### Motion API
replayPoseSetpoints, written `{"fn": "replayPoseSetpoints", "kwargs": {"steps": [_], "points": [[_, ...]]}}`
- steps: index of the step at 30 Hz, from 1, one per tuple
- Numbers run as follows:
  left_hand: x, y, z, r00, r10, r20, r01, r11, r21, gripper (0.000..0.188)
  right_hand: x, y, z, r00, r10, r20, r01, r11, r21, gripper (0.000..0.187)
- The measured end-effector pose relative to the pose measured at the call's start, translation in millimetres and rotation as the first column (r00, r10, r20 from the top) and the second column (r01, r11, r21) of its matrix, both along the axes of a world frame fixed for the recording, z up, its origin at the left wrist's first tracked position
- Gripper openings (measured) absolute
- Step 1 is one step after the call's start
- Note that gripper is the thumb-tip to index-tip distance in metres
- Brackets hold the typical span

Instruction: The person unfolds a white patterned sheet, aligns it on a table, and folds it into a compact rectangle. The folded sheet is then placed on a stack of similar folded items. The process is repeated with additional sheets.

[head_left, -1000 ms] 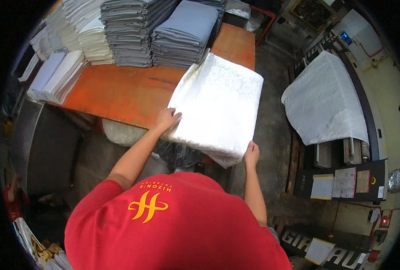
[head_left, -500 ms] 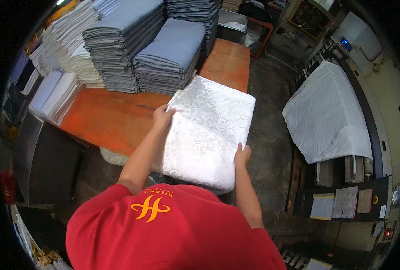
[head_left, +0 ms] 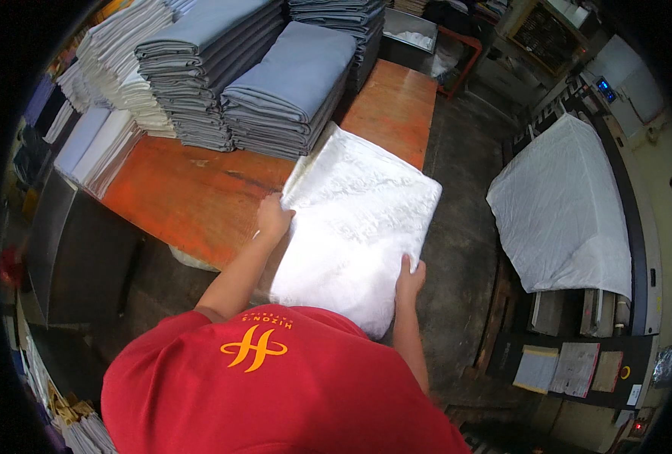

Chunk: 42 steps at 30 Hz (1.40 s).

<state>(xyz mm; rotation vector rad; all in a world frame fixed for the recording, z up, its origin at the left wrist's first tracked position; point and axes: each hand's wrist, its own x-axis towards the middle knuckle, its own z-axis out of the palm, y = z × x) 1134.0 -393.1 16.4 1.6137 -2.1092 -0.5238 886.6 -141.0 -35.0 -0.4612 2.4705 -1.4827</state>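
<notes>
A white folded cloth with a woven leafy pattern (head_left: 358, 219) is stretched between my two hands, and its far part reaches over the orange tabletop (head_left: 200, 193). My left hand (head_left: 275, 217) grips its left edge, the fingers closed and partly under the fabric. On the opposite edge, lower down, my right hand (head_left: 410, 276) pinches the cloth with the thumb on top. The near end of the cloth hangs in front of my red shirt. Its far corner lies close to a low stack of grey-blue folded cloths (head_left: 290, 72).
A taller grey folded stack (head_left: 200, 76) and white folded linens (head_left: 113, 64) stand along the table's far left. A dark metal cabinet (head_left: 86, 257) is at the left. On the right, a long machine carries a draped white sheet (head_left: 570, 212), across a dark floor (head_left: 460, 204).
The cloth has shifted slightly toward me and to the right, both hands moving with it and keeping their grip. The whole view has also turned a little.
</notes>
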Motion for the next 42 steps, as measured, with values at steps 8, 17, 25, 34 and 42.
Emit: {"fn": "replayPoseSetpoints", "kwargs": {"steps": [8,17,25,34,42], "points": [[-45.1,-21.8,-9.7,0.981,-0.194,-0.023,0.195,0.961,0.197,0.035,-2.1,11.4,-27.4,0.987,-0.161,0.000,0.161,0.986,0.036,0.048],[-49.8,-90.3,-4.7,0.858,-0.224,-0.463,0.489,0.634,0.599,0.041,-30.9,-12.1,-17.1,0.987,-0.130,0.097,0.137,0.988,-0.065,0.038],[-54.3,-91.3,-15.1,0.968,-0.207,0.143,0.161,0.946,0.280,0.063,-39.6,-21.4,-14.8,0.981,-0.139,0.132,0.127,0.988,0.092,0.054],[-1.6,-59.7,-23.7,0.975,-0.194,-0.108,0.222,0.813,0.538,0.062,-52.2,13.0,-14.6,0.368,0.189,0.910,0.086,0.968,-0.236,0.065],[13.6,-13.9,85.7,0.574,0.124,-0.809,0.717,0.402,0.570,0.036,-24.4,54.8,96.5,0.704,0.346,0.620,-0.095,0.911,-0.400,0.023]]}}
